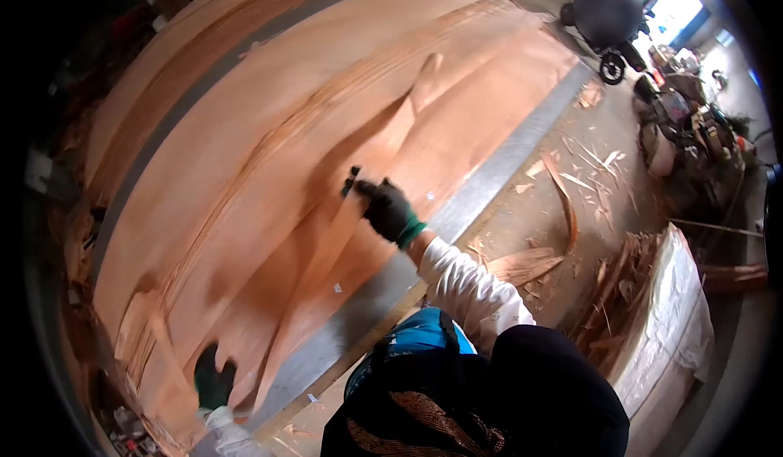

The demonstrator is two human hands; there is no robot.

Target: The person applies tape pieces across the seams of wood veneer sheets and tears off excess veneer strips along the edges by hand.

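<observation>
Thin reddish-brown wood veneer sheets [457, 155] lie in layers on a wide low surface in front of me. My right hand [390, 210], in a dark glove with a green cuff, is closed at the middle of a long, narrow veneer strip [326, 241]. That strip is raised in places and casts a shadow on the sheet below. A small black shape shows just past my fingertips; I cannot make out whether it is glove or tool. At the lower left, my left hand [214, 378], gloved alike, hovers over or rests on the veneer, thumb and fingers apart.
A grey metal edge [497, 159] borders the sheets. On the floor lie veneer scraps [526, 265] and splinters. A plastic-wrapped veneer stack [665, 310] stands at the right. Bags and clutter [685, 122] line the far right wall, near a wheeled vehicle [610, 65].
</observation>
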